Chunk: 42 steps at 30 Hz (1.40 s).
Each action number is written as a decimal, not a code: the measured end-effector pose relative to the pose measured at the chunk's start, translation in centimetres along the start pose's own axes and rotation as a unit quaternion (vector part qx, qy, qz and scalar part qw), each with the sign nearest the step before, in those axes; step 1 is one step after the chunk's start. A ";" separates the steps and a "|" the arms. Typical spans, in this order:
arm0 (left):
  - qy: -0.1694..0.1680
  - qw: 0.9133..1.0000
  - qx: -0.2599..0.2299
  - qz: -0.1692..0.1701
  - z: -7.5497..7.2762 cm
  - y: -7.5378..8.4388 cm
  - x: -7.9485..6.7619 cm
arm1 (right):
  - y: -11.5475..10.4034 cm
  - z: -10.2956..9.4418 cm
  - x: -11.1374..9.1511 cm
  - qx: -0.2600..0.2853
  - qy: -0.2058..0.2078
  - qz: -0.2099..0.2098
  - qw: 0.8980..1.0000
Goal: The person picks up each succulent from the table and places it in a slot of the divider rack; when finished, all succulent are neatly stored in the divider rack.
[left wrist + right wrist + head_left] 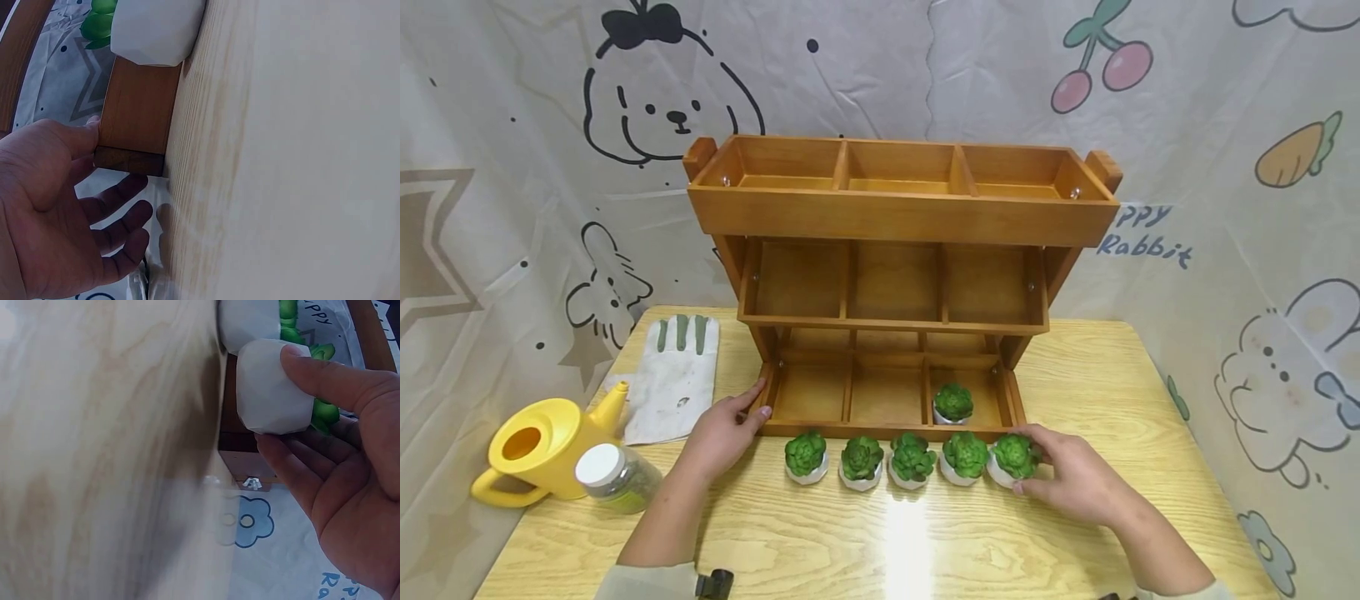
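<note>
The far right corner of the desk (1097, 375) leaves passing room. Five potted plants (912, 461) bar the front of the wooden shelf (895, 218); a watering can (561, 442) and jar (623, 482) obstruct the left edge. Room behind the shelf seems scant, though mostly hidden.

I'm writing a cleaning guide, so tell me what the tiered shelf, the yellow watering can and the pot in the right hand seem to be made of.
Tiered shelf: wood, stained brown with a slight sheen; faint grain shows.
Yellow watering can: probably plastic; smooth, evenly coloured, with a moulded look.
Pot in the right hand: white, matte, faceted; ceramic or plastic, I can't tell which.
</note>
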State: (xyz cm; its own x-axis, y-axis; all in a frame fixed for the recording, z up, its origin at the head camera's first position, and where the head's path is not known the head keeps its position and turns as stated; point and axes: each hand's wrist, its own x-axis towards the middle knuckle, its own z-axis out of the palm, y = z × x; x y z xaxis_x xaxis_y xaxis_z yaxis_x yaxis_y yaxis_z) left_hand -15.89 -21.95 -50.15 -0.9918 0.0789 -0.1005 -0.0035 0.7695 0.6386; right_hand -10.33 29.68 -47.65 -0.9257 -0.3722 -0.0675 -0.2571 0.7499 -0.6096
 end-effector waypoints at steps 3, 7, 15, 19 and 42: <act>0.000 1.000 -0.002 0.001 0.0 0.0 0.0 | -0.3 -0.3 0.0 0.000 0.003 -0.009 1.000; -0.001 1.000 -0.004 0.000 0.0 0.1 0.0 | -0.6 -0.7 -0.1 0.002 0.003 -0.017 1.000; 0.000 1.000 -0.002 -0.005 0.0 0.1 0.0 | -1.0 -1.4 0.2 0.003 0.003 -0.025 1.000; -0.001 1.000 -0.002 -0.006 -0.1 0.0 0.0 | -1.2 -1.7 0.4 0.004 0.007 -0.029 1.000; -0.001 1.000 -0.001 -0.007 -0.1 0.2 0.1 | -3.3 -3.1 1.9 -0.027 0.007 -0.068 0.997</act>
State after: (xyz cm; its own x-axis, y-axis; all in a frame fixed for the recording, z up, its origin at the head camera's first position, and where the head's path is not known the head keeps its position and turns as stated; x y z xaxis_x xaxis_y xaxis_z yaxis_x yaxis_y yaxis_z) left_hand -15.97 -21.85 -50.01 -0.9914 0.0686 -0.1110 -0.0183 0.7692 0.6388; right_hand -12.11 28.18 -43.34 -0.8849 -0.4651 0.0249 -0.3951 0.7212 -0.5690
